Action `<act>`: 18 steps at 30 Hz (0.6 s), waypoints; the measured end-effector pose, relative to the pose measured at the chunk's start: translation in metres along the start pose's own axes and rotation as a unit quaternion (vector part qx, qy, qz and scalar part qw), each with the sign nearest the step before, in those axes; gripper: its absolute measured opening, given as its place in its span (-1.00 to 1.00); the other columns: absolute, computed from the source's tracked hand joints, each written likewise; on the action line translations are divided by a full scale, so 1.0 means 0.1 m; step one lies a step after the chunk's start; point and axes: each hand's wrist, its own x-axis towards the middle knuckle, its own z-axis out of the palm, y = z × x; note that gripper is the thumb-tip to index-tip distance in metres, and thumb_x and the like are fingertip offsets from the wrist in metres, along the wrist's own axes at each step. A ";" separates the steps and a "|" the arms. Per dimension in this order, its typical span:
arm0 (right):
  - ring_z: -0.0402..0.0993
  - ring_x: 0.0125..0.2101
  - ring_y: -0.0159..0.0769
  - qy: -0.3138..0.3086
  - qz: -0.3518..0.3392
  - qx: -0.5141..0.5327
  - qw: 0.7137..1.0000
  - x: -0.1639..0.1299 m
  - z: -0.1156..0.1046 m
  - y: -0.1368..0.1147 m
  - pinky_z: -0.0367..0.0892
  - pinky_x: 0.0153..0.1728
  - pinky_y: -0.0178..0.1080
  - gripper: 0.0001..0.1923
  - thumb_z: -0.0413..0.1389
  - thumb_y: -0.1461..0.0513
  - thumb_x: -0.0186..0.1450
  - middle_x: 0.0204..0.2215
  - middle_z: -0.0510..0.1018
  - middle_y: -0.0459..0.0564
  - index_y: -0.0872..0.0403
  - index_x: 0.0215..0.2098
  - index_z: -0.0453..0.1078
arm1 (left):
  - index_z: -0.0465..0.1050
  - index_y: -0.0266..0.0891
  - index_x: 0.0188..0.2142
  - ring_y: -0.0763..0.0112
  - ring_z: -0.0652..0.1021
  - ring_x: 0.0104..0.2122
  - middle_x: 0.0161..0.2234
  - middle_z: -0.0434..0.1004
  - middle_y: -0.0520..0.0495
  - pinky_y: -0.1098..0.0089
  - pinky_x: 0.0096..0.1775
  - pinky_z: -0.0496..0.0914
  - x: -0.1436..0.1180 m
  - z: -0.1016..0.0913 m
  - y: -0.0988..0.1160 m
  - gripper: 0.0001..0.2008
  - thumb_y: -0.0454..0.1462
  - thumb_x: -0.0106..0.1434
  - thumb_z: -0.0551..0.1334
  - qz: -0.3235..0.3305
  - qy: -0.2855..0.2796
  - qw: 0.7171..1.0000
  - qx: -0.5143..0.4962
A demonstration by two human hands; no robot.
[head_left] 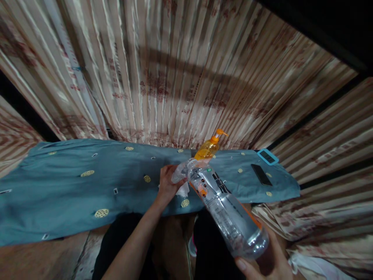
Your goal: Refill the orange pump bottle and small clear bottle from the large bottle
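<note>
A large clear plastic bottle with a silver and orange label lies tilted across the view. My right hand grips its base end, lower right. At the bottle's upper left end, my left hand is closed around a small clear plastic piece. The two clear things touch or overlap there; I cannot tell how they join. Right behind them stands an orange pump bottle, its lower part hidden. A crumpled white tissue or paper shows beneath my left hand.
A teal patterned cloth covers the long narrow surface. At its right end lie a black phone and a blue-framed device. A pleated printed curtain hangs behind. Dark metal bars run along both sides. A white bag sits lower right.
</note>
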 end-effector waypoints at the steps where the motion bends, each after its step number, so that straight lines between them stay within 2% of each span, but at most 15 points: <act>1: 0.58 -0.01 -0.15 -0.006 0.000 0.002 1.000 0.01 -0.01 0.01 0.52 -0.11 -0.29 -0.18 0.42 0.00 -0.07 0.02 0.58 -0.02 -0.10 0.10 0.24 | 0.50 -0.17 -0.05 0.13 0.46 -0.03 -0.07 0.45 -0.13 0.09 0.06 0.42 0.00 0.00 0.00 -0.56 -0.17 0.08 0.45 0.001 0.000 1.000 0.001; 4: 0.58 -0.02 -0.17 -0.008 0.012 0.005 1.000 0.00 0.00 -0.02 0.51 -0.10 -0.31 -0.16 0.43 0.01 -0.08 0.02 0.58 0.01 -0.07 0.11 0.24 | 0.50 -0.16 -0.05 0.14 0.46 -0.04 -0.07 0.46 -0.11 0.10 0.06 0.41 0.01 0.00 -0.01 -0.56 -0.16 0.07 0.46 0.008 -0.002 1.000 0.005; 9: 0.50 0.09 -0.15 0.016 0.027 0.015 0.999 -0.05 0.06 -0.13 0.47 -0.05 -0.32 -0.12 0.41 -0.07 -0.10 0.10 0.51 0.04 -0.05 0.12 0.24 | 0.49 -0.15 -0.05 0.13 0.46 -0.03 -0.06 0.45 -0.11 0.08 0.07 0.41 0.01 0.00 -0.03 -0.54 -0.17 0.04 0.47 0.005 -0.003 1.000 0.007; 14: 0.52 0.06 -0.09 0.001 0.019 -0.002 1.000 -0.05 0.07 -0.17 0.49 -0.04 -0.24 -0.12 0.39 -0.07 -0.06 0.09 0.53 0.09 -0.01 0.14 0.21 | 0.49 -0.17 -0.04 0.11 0.45 -0.01 -0.05 0.45 -0.13 0.06 0.08 0.41 0.01 0.02 -0.03 -0.52 -0.20 0.03 0.47 -0.006 -0.007 1.000 0.003; 18: 0.53 0.04 -0.11 0.014 0.018 -0.008 1.000 -0.05 0.08 -0.20 0.49 -0.04 -0.25 -0.13 0.39 -0.10 -0.07 0.07 0.54 0.08 -0.01 0.11 0.23 | 0.48 -0.14 -0.04 0.12 0.45 0.00 -0.04 0.45 -0.11 0.06 0.09 0.41 0.01 0.01 -0.02 -0.52 -0.22 0.03 0.47 -0.015 -0.011 1.000 -0.006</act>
